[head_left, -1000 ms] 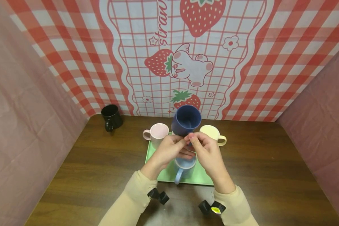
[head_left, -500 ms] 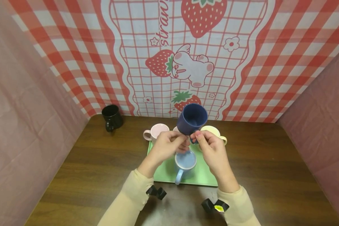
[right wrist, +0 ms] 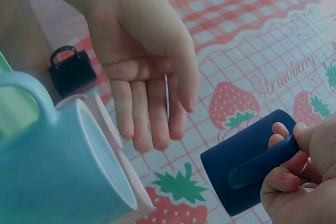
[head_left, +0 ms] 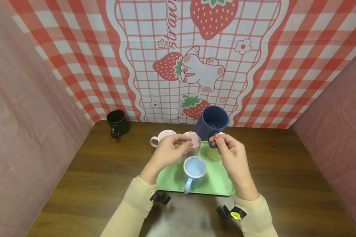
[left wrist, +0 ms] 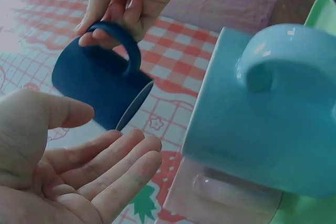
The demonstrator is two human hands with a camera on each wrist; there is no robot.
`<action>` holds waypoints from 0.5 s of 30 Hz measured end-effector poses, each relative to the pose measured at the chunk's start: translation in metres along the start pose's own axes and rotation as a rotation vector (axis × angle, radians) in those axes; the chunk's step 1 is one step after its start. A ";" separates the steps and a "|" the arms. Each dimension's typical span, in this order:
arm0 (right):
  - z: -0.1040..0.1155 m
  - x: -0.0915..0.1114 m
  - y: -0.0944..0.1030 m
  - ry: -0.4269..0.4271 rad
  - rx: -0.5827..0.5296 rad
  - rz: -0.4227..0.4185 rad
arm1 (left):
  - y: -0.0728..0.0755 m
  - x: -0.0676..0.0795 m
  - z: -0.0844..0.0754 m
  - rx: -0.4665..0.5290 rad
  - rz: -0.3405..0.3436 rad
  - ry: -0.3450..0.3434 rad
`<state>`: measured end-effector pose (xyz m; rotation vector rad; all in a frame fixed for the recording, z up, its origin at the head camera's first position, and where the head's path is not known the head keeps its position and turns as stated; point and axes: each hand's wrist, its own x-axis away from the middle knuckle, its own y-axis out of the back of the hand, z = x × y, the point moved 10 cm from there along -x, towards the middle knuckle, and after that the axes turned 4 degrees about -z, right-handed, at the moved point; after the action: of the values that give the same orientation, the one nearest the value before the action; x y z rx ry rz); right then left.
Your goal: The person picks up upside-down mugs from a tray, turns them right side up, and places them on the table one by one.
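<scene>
My right hand (head_left: 233, 158) pinches the handle of a dark blue mug (head_left: 204, 126), which is held up above the back of a green tray (head_left: 221, 184). In the right wrist view, thumb and fingers close round the handle of that dark blue mug (right wrist: 226, 166). My left hand (head_left: 166, 153) hovers over the tray's left side; the left wrist view shows its fingers extended and apart from the mug. Below and between the hands, a light blue mug (head_left: 194, 168) stands upright on the tray, handle toward me. Behind it is a pink mug (head_left: 192, 140), partly covered by my left fingertips.
Another pink mug (head_left: 165, 133) stands at the tray's back left, partly hidden by my left hand. A pale yellow mug (head_left: 214, 154) at the back right is mostly behind the dark blue one. At the table's far left corner stands a black mug (head_left: 120, 124). A patterned cloth (head_left: 142, 82) hangs behind.
My right hand has carried the dark blue mug to the right and slightly up. My left hand has drawn away to the left, uncovering the light blue mug and the middle pink mug.
</scene>
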<state>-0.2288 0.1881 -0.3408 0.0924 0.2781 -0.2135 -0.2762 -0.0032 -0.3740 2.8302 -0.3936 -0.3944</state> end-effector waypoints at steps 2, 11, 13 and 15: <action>0.000 -0.002 0.005 -0.003 -0.003 -0.016 | 0.003 0.000 -0.002 -0.053 -0.010 -0.025; -0.004 -0.009 0.027 -0.009 -0.067 -0.089 | -0.001 0.003 -0.010 -0.120 0.033 -0.111; -0.006 -0.011 0.034 -0.007 -0.078 -0.106 | -0.004 0.006 -0.013 -0.151 0.047 -0.146; -0.006 -0.014 0.041 0.000 -0.073 -0.128 | -0.008 0.011 -0.017 -0.182 0.065 -0.187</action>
<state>-0.2346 0.2315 -0.3403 0.0026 0.2922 -0.3297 -0.2587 0.0047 -0.3627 2.6052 -0.4607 -0.6495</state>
